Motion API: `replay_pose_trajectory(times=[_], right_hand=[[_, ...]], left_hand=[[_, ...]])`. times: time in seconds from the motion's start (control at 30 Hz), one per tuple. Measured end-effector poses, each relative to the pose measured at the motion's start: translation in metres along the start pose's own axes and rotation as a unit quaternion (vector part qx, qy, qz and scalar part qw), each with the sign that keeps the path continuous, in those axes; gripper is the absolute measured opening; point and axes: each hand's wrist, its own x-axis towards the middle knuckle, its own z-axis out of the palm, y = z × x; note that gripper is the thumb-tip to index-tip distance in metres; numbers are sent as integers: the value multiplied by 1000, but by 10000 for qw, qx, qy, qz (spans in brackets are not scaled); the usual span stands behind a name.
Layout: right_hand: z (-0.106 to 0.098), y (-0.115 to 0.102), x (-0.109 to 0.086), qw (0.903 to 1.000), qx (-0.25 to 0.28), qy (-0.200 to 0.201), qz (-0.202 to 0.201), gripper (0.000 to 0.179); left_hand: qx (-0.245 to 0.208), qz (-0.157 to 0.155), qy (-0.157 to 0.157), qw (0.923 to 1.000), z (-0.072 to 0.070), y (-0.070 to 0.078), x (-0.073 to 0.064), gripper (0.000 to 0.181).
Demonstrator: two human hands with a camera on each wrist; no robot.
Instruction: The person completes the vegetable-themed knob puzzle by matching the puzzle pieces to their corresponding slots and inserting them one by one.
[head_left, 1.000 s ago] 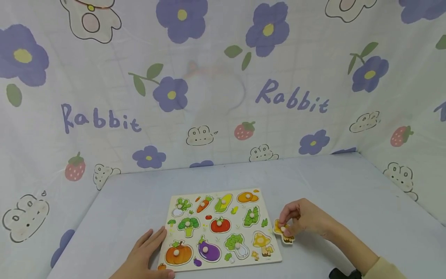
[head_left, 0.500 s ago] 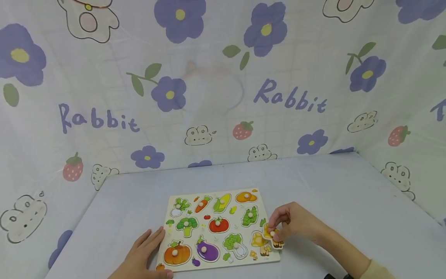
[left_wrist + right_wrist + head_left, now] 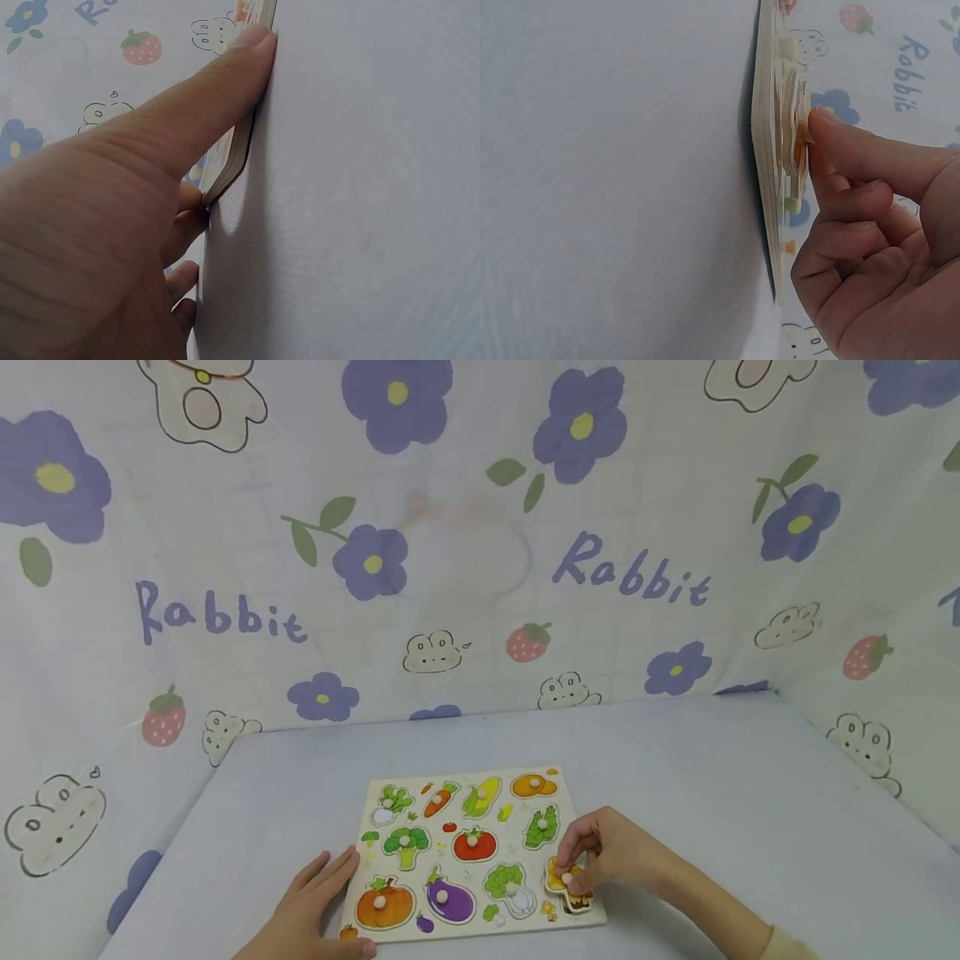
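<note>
A wooden vegetable puzzle board [image 3: 487, 932] lies on the table in the head view, its pieces fitted with small round knobs. My right hand [image 3: 618, 852] pinches the knob of the mushroom puzzle piece [image 3: 557, 883] between thumb and fingertips. This piece sits over the printed mushroom spot at the board's near right corner, covering most of it. In the right wrist view the mushroom piece [image 3: 792, 127] shows edge-on, close along the board's face. My left hand [image 3: 307, 910] rests at the near left corner, fingers straight along the left edge and thumb [image 3: 225, 71] along the front edge.
Pumpkin [image 3: 384, 906], eggplant [image 3: 452, 900], cabbage [image 3: 510, 889], tomato [image 3: 474, 845] and several other vegetable pieces lie in the board. The pale table [image 3: 675, 760] spreads around it. A printed curtain [image 3: 465, 568] hangs behind and at both sides.
My right hand has carried the mushroom piece leftward from the table beside the board to over its printed mushroom spot. My left hand has stayed at the corner.
</note>
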Motion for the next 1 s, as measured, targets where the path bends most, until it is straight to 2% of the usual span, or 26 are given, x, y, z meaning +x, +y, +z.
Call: replay_pose_trajectory(times=[0.17, 0.43, 0.67, 0.87, 1.0], right_hand=[[1, 2, 4, 9996, -268, 127, 24, 25], [1, 3, 3, 9974, -486, 484, 236, 26], [5, 2, 5, 9969, -419, 555, 372, 27], [3, 2, 4, 9985, -289, 435, 183, 28], [4, 3, 4, 9984, -325, 424, 203, 29]], left_hand=[[49, -8, -31, 10000, -3, 2, 0, 111], [31, 292, 8, 9996, -2, 2, 1, 112], [74, -99, -30, 9999, -2, 3, -1, 114], [81, -136, -9, 9999, -1, 3, -3, 114], [42, -224, -30, 9997, 0, 2, -3, 115]])
